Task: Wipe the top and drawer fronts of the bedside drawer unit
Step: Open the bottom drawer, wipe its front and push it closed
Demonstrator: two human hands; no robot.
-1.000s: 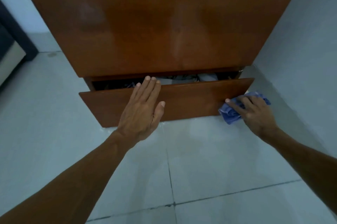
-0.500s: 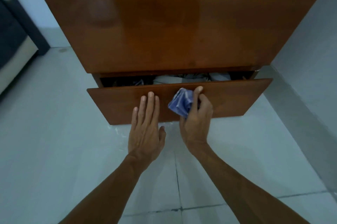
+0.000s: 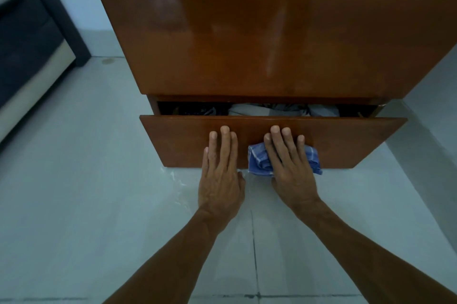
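Right hand (image 3: 291,172) has flattened since half a second ago: fingers straight, pressing the blue cloth (image 3: 257,161) on the lower drawer front (image 3: 351,142), which is ajar. Left hand (image 3: 220,177) lies flat beside it, holding nothing. I judge we're mid-wipe; next comes a steady sideways sweep.

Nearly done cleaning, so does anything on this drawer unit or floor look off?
The bottom drawer is ajar, with bunched fabric showing in the gap. A pale streak runs down the upper drawer front, and whitish smears mark the floor by the drawer's left corner.
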